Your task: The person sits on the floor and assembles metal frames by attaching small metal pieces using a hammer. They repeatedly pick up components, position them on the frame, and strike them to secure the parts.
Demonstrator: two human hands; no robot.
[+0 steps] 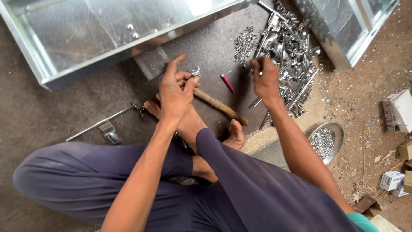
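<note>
The left hand (175, 92) is raised above the dark brown mat (51, 116), fingers curled around a small shiny metal fitting (196, 71) whose end peeks out by the thumb, forefinger pointing up. The right hand (265, 77) hovers over the heap of bright zinc-plated latches and rods (288, 51), its fingertips pinched together on what looks like a tiny screw or nut, though it is too small to make out for sure. The two hands are well apart, each busy with its own piece.

Under the left hand lies a wooden-handled hammer (219, 105), its handle slanting towards the person's bare feet (the legs are folded, in dark blue trousers). Just beside the hammer sits a small pink and dark pen-like stick (227, 83). A long silvery sliding bolt with a bracket (105, 124) lies on the mat to the left, near the knee.

At the top, a galvanised sheet-metal box (94, 34) rests open side up; a second one (347, 25) stands at the top right. By the right forearm, a round steel bowl of small silvery fasteners (327, 141) sits on the dirt floor, with little cardboard cartons (398, 109) scattered further right.
</note>
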